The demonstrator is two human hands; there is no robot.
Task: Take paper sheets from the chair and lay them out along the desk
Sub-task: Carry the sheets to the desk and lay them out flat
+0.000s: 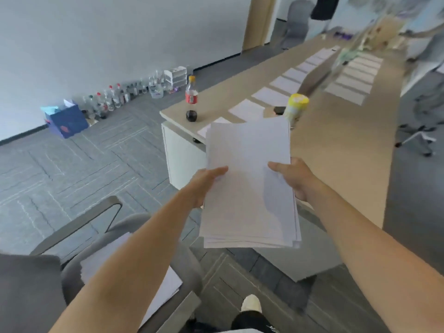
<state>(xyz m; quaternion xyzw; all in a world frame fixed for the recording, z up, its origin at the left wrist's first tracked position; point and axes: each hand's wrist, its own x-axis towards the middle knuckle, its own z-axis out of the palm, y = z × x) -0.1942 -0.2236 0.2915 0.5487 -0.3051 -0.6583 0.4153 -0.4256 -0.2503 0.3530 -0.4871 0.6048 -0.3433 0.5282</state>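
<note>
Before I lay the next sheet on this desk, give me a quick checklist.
1. Grip on the stack of paper by left hand and right hand: ok.
2. Bare room on the right of the desk: ok.
3. Next free place in the row of laid sheets: cannot tell, the stack hides it.
4. Near end free of clutter: not ok, cola bottle and yellow canister stand there.
5. Supply of spare sheets on the chair: ok.

Mid-frame, the stack of white paper sheets [247, 152] looks matt and smooth. On the right, the long beige desk [341, 152] has a wood-look top with low sheen. Lower left, the grey office chair [79, 222] looks cloth-backed with a smooth armrest. The grey carpet tile [72, 169] is rough, and the clear plastic cola bottle [191, 97] is glossy.
</note>
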